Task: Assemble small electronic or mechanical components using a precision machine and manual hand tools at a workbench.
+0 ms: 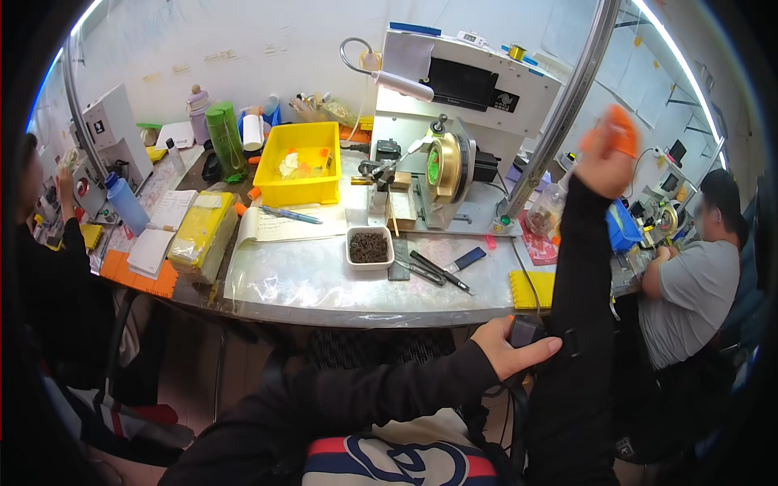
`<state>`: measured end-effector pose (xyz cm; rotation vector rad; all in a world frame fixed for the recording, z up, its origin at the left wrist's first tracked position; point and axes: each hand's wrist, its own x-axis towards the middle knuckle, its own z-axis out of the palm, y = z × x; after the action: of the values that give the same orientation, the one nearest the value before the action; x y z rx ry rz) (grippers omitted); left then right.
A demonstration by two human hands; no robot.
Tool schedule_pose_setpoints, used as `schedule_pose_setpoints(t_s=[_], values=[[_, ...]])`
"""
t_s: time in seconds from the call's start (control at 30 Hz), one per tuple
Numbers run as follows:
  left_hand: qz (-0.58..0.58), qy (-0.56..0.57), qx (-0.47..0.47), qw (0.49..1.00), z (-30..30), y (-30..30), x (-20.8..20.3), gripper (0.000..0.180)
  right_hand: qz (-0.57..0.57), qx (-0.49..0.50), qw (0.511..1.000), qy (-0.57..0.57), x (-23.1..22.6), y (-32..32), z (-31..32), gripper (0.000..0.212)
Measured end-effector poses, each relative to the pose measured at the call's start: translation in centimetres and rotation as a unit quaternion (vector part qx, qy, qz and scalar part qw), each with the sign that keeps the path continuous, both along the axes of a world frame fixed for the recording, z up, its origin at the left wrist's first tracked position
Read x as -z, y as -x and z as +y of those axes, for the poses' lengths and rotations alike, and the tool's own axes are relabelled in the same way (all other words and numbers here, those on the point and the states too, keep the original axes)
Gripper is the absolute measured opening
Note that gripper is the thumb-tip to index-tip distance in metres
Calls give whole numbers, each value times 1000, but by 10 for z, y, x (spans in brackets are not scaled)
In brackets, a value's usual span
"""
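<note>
My left hand (514,350) reaches across my body to the right forearm, its fingers closed round a small black box (527,330) with a cable, the thumb lying along the dark sleeve. My right hand (606,162) is raised to the right of the metal post and smeared by motion. Bright orange (621,130) covers its fingertips; whether these are finger covers or a held thing I cannot make out. On the bench before me stand a white square dish (369,248) full of small dark pieces and a machine with a gold-rimmed wheel (446,168).
Tweezers (421,271), a black pen (439,270) and a dark blue stick (466,260) lie beside the dish. A yellow bin (298,193) and an open notebook (292,227) are at left. The slanted metal post (559,101) rises near my right arm. One person sits on each side.
</note>
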<state>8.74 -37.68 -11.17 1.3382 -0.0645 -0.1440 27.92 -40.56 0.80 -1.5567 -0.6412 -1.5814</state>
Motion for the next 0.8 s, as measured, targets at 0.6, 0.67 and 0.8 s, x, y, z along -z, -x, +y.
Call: schedule_pose_setpoints(t_s=[0.6,0.67,0.8], values=[[-52,144,162,975,-19,-16,64,45,469,-567,592,-329,15,25,25,26],[-69,53,208,974,-6,2,45,66,417,-577,678,-181,29,34,9,30],[-320,-615,164,702,87,33,34,78,28,-237,904,355,79,75,-37,21]])
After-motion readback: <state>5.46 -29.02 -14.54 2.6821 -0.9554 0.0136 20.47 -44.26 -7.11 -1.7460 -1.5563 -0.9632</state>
